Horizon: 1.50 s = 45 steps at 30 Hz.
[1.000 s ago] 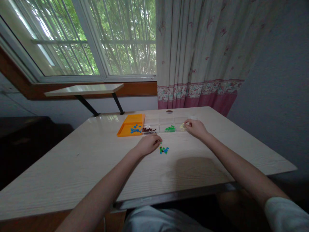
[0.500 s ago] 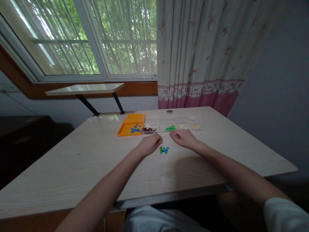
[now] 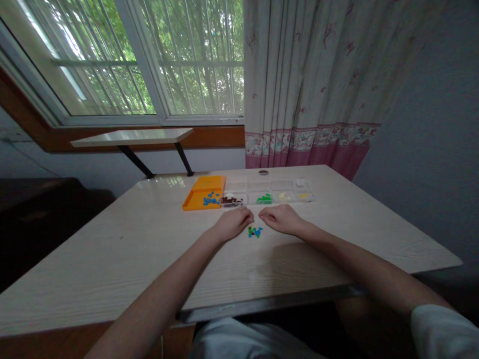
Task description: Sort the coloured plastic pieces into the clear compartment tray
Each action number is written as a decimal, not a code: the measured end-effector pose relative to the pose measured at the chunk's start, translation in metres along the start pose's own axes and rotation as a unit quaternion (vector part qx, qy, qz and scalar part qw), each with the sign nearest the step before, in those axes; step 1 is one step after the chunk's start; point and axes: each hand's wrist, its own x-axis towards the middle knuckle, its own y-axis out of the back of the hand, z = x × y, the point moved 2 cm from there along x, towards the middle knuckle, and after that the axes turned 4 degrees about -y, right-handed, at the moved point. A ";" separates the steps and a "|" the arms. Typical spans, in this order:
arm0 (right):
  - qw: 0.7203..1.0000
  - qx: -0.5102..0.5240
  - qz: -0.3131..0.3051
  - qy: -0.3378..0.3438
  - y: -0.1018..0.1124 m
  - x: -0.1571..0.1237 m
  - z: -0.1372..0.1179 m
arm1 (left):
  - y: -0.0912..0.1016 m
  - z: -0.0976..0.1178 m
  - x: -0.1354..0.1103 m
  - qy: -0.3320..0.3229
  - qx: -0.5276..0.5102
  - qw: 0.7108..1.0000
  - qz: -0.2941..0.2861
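My left hand (image 3: 235, 222) rests low over the table with its fingers curled and closed. A speck of green shows at its fingertips, seemingly a small green piece. Facing it, my right hand (image 3: 281, 218) is closed in a pinch; anything between its fingers is too small to make out. A narrow gap separates the two hands. Just below them on the table lies a small cluster of blue, green and dark pieces (image 3: 255, 232). Behind the hands is a clear compartment box (image 3: 258, 187) holding brown pieces (image 3: 232, 200), green pieces (image 3: 265, 199) and pale yellow pieces (image 3: 283, 196).
An orange tray (image 3: 190, 200) with several blue pieces (image 3: 211, 199) adjoins the clear box on the left. At the back left, a raised shelf (image 3: 134, 136) stands on dark legs. The wooden table (image 3: 123, 269) ends at a curtain (image 3: 299, 99) and window.
My right hand has moved left and slightly down, from in front of the green pieces toward my left hand. My left hand has barely shifted.
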 end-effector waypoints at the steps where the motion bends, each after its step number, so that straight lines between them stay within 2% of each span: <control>1: 1.000 -0.001 -0.001 -0.001 0.000 0.000 -0.001 | 0.000 0.001 0.000 -0.003 -0.006 1.000 0.005; 7: 1.000 0.009 0.008 0.004 -0.003 -0.001 -0.003 | 0.003 0.010 0.001 -0.025 -0.026 0.998 0.047; 13: 0.999 0.047 0.020 0.000 -0.004 -0.001 -0.002 | 0.005 0.012 0.002 -0.027 -0.034 0.997 0.063; 28: 0.993 0.105 0.037 -0.033 -0.002 -0.001 -0.002 | 0.008 0.015 0.002 -0.018 -0.050 0.997 0.060; 33: 0.994 0.094 0.047 -0.018 -0.002 -0.001 -0.001 | 0.008 0.015 0.002 -0.023 -0.052 0.996 0.068; 37: 0.993 0.072 0.097 -0.013 0.007 -0.001 0.001 | 0.010 0.015 0.001 -0.015 -0.045 0.996 0.070; 42: 0.970 0.068 0.231 -0.007 0.021 -0.004 0.007 | 0.010 0.014 0.000 -0.018 -0.019 0.999 0.037; 45: 0.957 0.063 0.284 -0.008 0.027 -0.005 0.011 | 0.009 0.012 -0.001 -0.019 -0.007 1.000 0.020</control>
